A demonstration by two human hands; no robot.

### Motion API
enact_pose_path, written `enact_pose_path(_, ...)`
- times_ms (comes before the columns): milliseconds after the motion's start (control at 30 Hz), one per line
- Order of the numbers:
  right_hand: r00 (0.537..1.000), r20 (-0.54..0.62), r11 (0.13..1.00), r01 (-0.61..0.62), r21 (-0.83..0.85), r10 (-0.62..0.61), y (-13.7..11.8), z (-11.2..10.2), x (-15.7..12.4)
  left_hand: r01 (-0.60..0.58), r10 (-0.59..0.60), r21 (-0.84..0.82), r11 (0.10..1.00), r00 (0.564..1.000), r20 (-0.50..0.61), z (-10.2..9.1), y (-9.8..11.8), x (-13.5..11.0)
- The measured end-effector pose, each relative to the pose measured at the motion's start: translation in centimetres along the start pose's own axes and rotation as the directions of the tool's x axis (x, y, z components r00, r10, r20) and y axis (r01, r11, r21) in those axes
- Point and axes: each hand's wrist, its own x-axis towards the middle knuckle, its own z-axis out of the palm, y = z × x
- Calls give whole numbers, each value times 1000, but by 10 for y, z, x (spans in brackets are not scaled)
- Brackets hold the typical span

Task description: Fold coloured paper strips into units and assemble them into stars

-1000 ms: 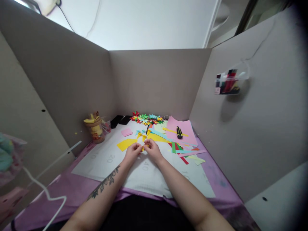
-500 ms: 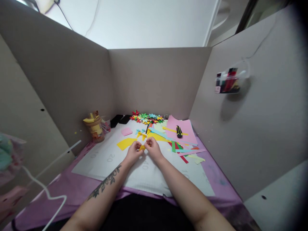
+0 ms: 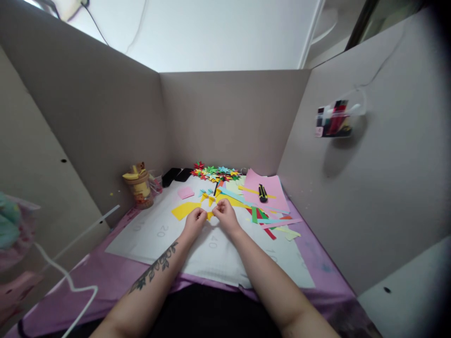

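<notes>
Between my hands is a small piece of yellow folded paper [image 3: 210,216], pinched at its two sides. My left hand [image 3: 196,220] closes its thumb and fingers on the left side, and my right hand [image 3: 224,215] pinches the right. Just beyond them lie small folded yellow pieces [image 3: 207,199] and small blue folded pieces [image 3: 206,192]. A flat yellow sheet [image 3: 183,210] rests left of my hands, with a stack of pink squares [image 3: 185,192] behind it. Another yellow sheet [image 3: 230,201] is partly hidden behind my right hand.
Colourful paper stars [image 3: 214,172] are heaped at the back. Right of my hands are pink sheets [image 3: 278,199] with a utility knife [image 3: 262,193] on top, and loose paper strips [image 3: 269,221]. A decorated cup [image 3: 140,188] and black phone-like slabs [image 3: 171,176] stand back left. Grey panels enclose the table.
My left fingers have closed in around the yellow paper's left side, and its visible part looks smaller and turned. Both hands stay in nearly the same place.
</notes>
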Motion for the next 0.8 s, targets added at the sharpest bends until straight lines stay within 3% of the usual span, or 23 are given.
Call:
enact_pose_path(200, 998, -66, 1000, 1, -18, -2, 2, -14, 7, -30, 33, 65, 997, 998, -48, -2, -2, 1)
enact_pose_path(467, 994, 114, 997, 11, -70, -3, -2, 0, -2, -95, 97, 107, 990, 995, -8, 3, -3, 0)
enact_pose_path(800, 1000, 5, 999, -28, -21, 28, -2, -7, 6, -50, 54, 64, 997, 997, -55, 2, -7, 0)
